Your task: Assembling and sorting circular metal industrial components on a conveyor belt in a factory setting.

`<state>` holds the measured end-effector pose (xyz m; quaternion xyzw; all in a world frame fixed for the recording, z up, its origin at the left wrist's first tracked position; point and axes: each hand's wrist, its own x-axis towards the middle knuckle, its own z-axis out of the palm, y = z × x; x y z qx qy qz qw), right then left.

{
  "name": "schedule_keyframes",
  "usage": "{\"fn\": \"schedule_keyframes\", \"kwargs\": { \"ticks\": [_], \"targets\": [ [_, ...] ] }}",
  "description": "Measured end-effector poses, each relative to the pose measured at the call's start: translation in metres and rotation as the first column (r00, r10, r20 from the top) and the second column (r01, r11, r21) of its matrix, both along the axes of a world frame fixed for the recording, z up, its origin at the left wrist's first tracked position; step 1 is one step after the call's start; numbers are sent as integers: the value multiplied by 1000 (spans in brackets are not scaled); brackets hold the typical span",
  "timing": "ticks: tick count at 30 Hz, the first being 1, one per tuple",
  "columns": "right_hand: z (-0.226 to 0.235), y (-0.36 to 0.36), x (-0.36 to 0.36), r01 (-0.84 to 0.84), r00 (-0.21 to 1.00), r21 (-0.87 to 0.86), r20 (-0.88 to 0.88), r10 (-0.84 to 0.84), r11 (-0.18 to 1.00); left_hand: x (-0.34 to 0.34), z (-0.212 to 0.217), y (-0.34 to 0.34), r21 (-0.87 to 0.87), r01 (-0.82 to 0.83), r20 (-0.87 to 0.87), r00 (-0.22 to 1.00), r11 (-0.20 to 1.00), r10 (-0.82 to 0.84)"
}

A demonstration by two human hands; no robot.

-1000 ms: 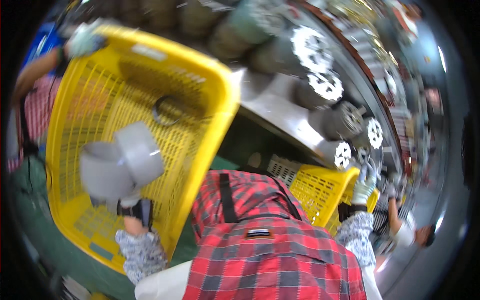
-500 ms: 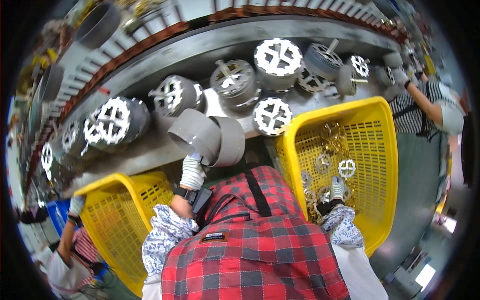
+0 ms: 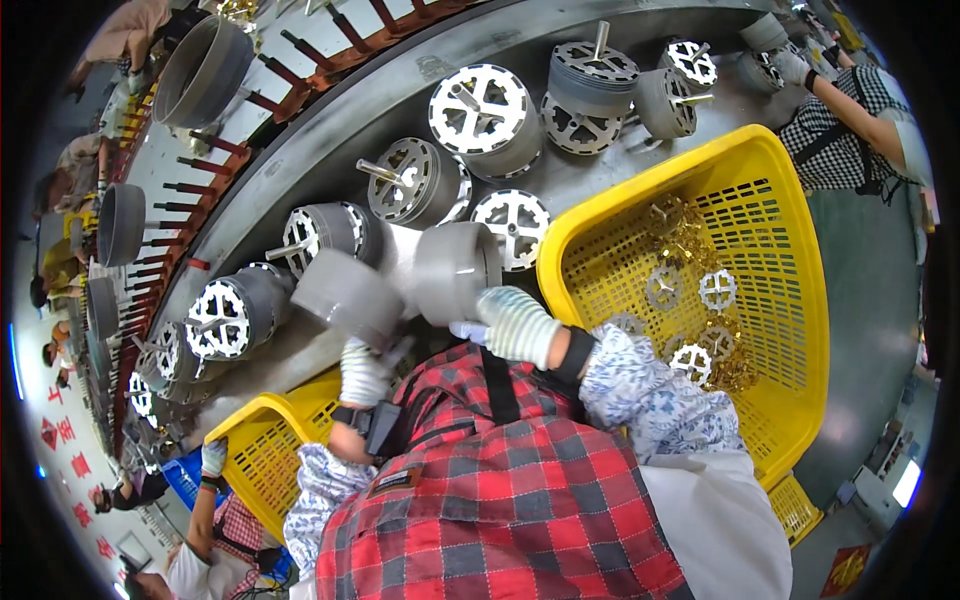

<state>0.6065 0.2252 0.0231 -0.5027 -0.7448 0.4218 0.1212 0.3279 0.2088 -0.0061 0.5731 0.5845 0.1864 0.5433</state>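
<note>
My left hand (image 3: 365, 376), in a striped white glove, is closed on a wide grey ring (image 3: 345, 298), which is smeared by motion. Close to its right is a second grey ring (image 3: 455, 272). My right hand (image 3: 518, 328), gloved alike, is at that ring's lower right edge, its fingers against the rim; part of the grip is hidden. Behind them on the metal bench stand stacks of grey rings with spoked silver discs, among them a tall stack (image 3: 482, 112), one with a rod (image 3: 405, 180) and a lone spoked disc (image 3: 511, 228).
A yellow basket (image 3: 803, 300) on my right holds spoked discs and gold shreds. Another yellow basket (image 3: 252, 455) is at left, a co-worker's gloved hand (image 3: 213, 457) on its rim. Pegs (image 3: 300, 45) line a rail behind the bench (image 3: 330, 120). Another person (image 3: 845, 120) works far right.
My right hand has come out of the right basket to the right-hand ring. Both rings have shifted, the left one down and leftward. The whole view has turned somewhat.
</note>
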Motion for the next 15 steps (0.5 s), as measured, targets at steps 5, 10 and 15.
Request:
{"fn": "schedule_keyframes", "kwargs": {
  "ticks": [5,10,15],
  "targets": [
    [-77,0,-65,-458,859,379,423,289,805,-124,-46,-40,-448,-678,-164,703,583,692],
    [-127,47,-123,-336,922,426,331,201,840,-181,-102,-56,-548,-752,-209,546,366,811],
    [-100,55,-83,-6,999,865,22,-26,501,-138,-121,4,-723,-675,-106,321,148,941]
  ]
}}
